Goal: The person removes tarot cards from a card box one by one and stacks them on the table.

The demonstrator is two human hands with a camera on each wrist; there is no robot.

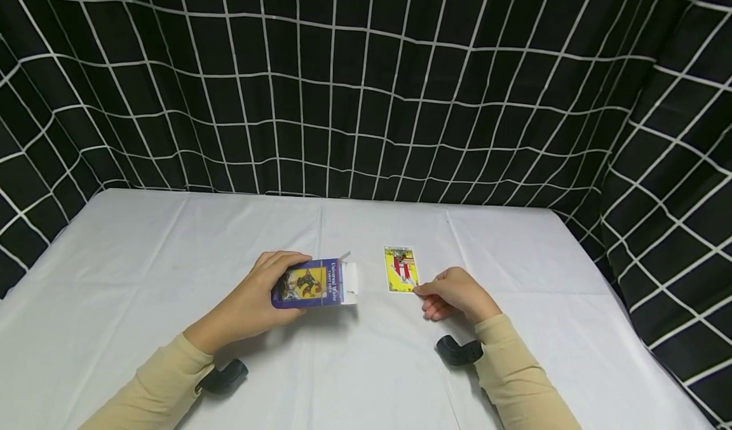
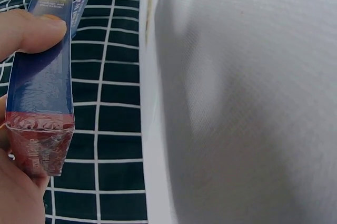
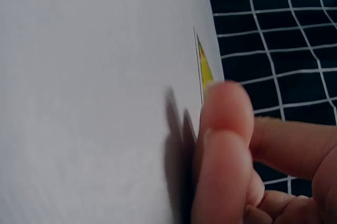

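Observation:
My left hand (image 1: pixel 251 300) grips a blue tarot deck box (image 1: pixel 309 285) a little above the table, its picture side up. The box's white end flap (image 1: pixel 349 282) is open and points right. In the left wrist view, the thumb (image 2: pixel 45 33) lies along the box's narrow blue side (image 2: pixel 45 84), and clear film wraps its red bottom end. To the right, a single tarot card (image 1: pixel 400 268), yellow with a red and white figure, lies face up close over the cloth. My right hand (image 1: pixel 454 295) pinches its near right corner; in the right wrist view the fingertips hide most of the card (image 3: pixel 205 71).
White cloth (image 1: pixel 366 379) with faint creases covers the table. Black fabric with a white grid (image 1: pixel 354 87) rises behind the table's far edge and along both sides. A dark wrist device (image 1: pixel 457 350) is on each beige-sleeved forearm.

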